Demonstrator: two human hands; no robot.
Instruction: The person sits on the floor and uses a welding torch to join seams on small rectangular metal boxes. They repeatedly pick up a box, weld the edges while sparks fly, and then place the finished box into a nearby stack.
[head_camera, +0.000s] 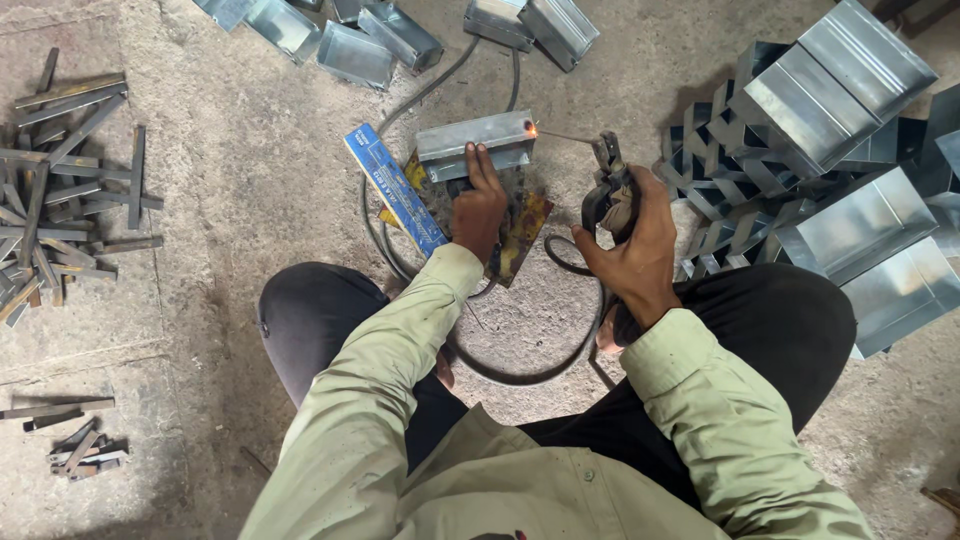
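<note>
1. The box (476, 143), a small folded sheet-metal piece, lies on the concrete floor (250, 200) just ahead of the person's knees, resting on a rusty plate (520, 232).
2. The left hand (479, 205) lies flat, fingers stretched, pressing on the near side of the box; it grips nothing.
3. The right hand (635, 240) is clenched around the holder (607, 190), right of the box.
4. A thin rod (565, 136) runs from the holder to the box's right top corner, where a small spark (532, 129) glows.
5. A blue packet (394, 187) lies slanted just left of the box, touching the plate's edge.
6. A dark cable (520, 372) loops from the holder round the near side of the plate, and more cable runs away past the far side of the box.
7. Beyond the box, at the top edge, several more metal boxes (380, 40) lie loose.
8. Right of the box, behind the right hand, stands a crowded stack of boxes (850, 130), some nested; the stack sits close by the right wrist.
9. Far left of the box lies a heap of flat steel strips (60, 190), with a smaller pile (75, 440) nearer the person.
10. Nothing lies between the rod and the box's corner; the left forearm crosses over the plate.
</note>
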